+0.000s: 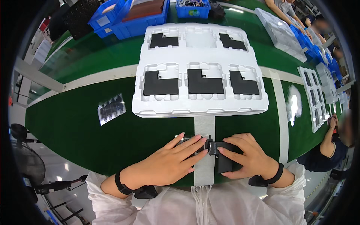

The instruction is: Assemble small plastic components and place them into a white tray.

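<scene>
Green felt workbench (93, 123), white foam tray (200, 107) holding five black L-shaped parts.
My left hand (168, 161) presses flat and open; my right hand (247, 157) grips a black L-shaped part (225, 163).

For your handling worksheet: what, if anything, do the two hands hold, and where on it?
Both hands press a flat black part on the belt: right hand on its body, left hand flat beside its connector end.

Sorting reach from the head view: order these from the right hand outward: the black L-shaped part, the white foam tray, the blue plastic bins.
1. Black L-shaped part: under the right hand.
2. White foam tray: just ahead.
3. Blue plastic bins: far end, left.
</scene>
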Demonstrator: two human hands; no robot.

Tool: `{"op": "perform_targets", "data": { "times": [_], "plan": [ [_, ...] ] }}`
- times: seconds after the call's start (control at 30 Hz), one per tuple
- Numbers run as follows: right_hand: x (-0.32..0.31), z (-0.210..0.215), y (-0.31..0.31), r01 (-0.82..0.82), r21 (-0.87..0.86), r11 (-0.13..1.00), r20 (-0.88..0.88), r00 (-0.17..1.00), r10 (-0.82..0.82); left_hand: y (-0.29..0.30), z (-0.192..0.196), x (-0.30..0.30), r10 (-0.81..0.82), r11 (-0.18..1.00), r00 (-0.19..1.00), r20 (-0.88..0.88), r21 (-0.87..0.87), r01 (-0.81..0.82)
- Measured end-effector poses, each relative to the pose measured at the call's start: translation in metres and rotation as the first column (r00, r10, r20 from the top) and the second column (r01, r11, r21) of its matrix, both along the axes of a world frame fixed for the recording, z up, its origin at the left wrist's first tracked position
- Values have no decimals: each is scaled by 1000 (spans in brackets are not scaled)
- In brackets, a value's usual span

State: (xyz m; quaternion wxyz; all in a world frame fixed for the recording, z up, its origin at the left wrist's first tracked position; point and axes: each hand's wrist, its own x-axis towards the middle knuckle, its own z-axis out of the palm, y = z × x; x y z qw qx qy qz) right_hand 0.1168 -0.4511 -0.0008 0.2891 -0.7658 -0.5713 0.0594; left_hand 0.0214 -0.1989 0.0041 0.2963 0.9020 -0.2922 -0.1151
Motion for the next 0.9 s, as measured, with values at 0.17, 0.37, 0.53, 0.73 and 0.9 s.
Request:
{"op": "perform_targets", "data": {
  "times": [0.17,0.37,0.53,0.73,0.9],
  "plan": [
    [4,-6,0,-20,-67,998,61,998,25,7,-5,2,-41,997,999,-25,70,43],
    [4,-5,2,-7,-96,995,46,999,11,10,-5,4,-62,995,996,-67,69,66],
    [5,-7,3,2,-105,994,40,999,2,10,-5,4,-62,994,994,-90,80,70],
    [6,-7,3,8,-106,994,38,999,-4,9,-6,5,-60,993,993,-99,96,69],
    [6,-8,3,10,-113,994,31,999,-6,10,-6,6,-61,992,993,-104,101,72]
  ]
}}
